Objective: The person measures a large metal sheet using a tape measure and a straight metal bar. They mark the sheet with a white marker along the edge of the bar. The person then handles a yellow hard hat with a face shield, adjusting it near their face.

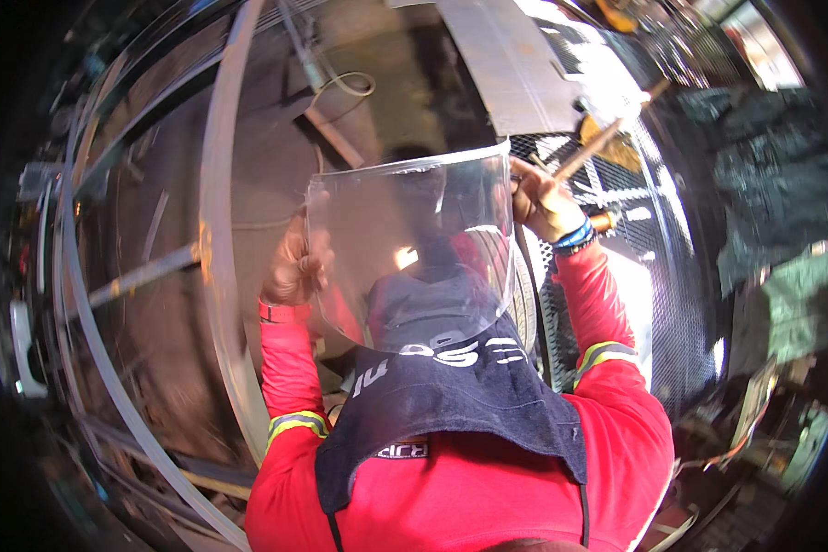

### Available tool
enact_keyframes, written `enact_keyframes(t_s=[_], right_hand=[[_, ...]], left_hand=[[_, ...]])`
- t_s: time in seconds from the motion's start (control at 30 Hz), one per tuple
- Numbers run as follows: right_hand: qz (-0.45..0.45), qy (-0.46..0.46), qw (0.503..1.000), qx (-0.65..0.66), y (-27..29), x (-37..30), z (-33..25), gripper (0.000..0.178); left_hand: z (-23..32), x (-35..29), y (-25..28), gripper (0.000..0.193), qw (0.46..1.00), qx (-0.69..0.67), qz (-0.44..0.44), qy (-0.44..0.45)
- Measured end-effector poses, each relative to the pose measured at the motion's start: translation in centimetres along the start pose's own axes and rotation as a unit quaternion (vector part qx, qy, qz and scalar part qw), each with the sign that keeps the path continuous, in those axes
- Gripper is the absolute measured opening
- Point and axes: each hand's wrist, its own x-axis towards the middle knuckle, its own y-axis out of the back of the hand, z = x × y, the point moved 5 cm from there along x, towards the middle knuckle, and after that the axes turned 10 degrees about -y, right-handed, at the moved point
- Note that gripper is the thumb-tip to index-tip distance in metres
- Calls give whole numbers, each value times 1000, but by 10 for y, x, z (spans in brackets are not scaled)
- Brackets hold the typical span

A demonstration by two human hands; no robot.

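A clear, curved face-shield visor (368,248) is held up in front of my chest, its straighter edge away from me and its rounded edge toward my dark apron (451,386). My left hand (296,259) grips the visor's left side, with some fingers showing through the plastic. At the far right corner, my right hand (545,204) pinches the visor's edge; its fingertips are partly hidden behind the rim. Bands circle my right wrist. Both arms wear red sleeves with reflective stripes.
Long metal bars (223,202) form a frame on the left. A flat metal sheet (506,64) lies ahead, beside black mesh (681,304) on the right. A wooden stick (607,140) juts out past my right hand. Dark green plastic sheeting (773,175) hangs at the far right.
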Motion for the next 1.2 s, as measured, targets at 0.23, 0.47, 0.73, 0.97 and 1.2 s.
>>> enact_keyframes(t_s=[0.23, 0.47, 0.73, 0.97, 1.2], right_hand=[[168, 67, 982, -46, 85, -5, -6, 39], [169, 52, 957, -228, 55, 34, -43, 62], [472, 82, 840, -255, 76, 30, -63, 34], [635, 15, 708, -309, 125, -17, -50, 41], [677, -26, 614, -405, 120, -47, -48, 46]], left_hand=[[1, 125, 2, 102, 989, 95, -113, -11], [28, 251, 38, 26, 970, 131, -201, 49], [23, 333, 79, 19, 978, 161, -104, 86], [-27, 375, 43, 33, 949, 284, -108, 80], [-34, 384, 10, 41, 900, 394, -186, -16]])
